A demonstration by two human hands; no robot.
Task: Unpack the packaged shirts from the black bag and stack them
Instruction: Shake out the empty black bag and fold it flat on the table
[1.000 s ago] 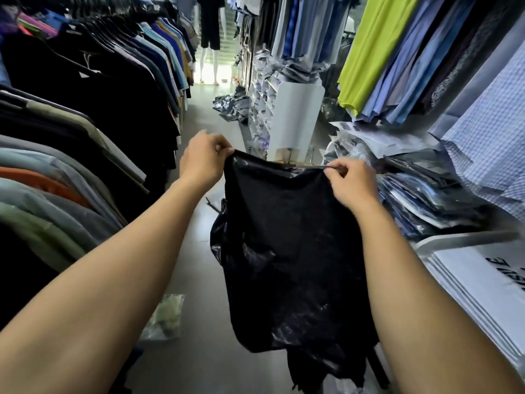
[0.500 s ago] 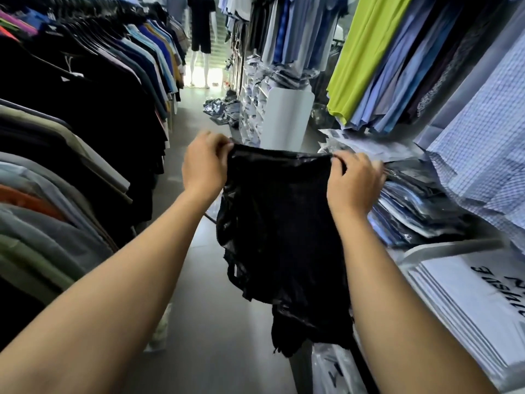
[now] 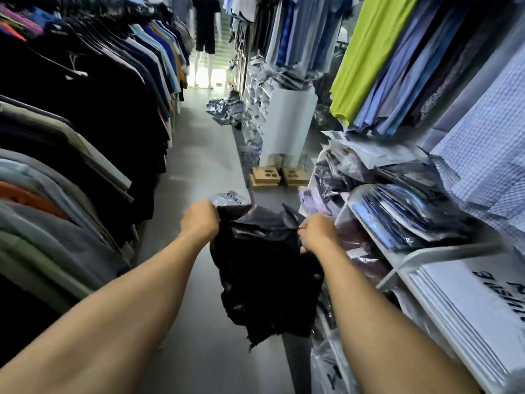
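A crumpled black plastic bag [image 3: 267, 280] hangs in the aisle between my two hands. My left hand [image 3: 200, 220] grips its top left edge, and my right hand [image 3: 316, 233] grips the top right edge. Just beyond my left hand a packaged shirt [image 3: 231, 199] in clear wrap with a printed label shows, and I cannot tell whether it lies in the bag's mouth or behind it. Whatever is inside the bag is hidden.
Hanging shirts [image 3: 71, 155] line the left rail. On the right, white shelves [image 3: 443, 251] hold piles of packaged shirts [image 3: 403, 211], under hanging shirts [image 3: 397, 61]. Cardboard pieces [image 3: 278, 177] and more packages [image 3: 224, 109] lie on the grey aisle floor. Mannequins [image 3: 204, 41] stand at the far end.
Both hands have dropped lower with the bag and drawn closer, so its top edge has bunched up. A packaged shirt now shows beyond my left hand.
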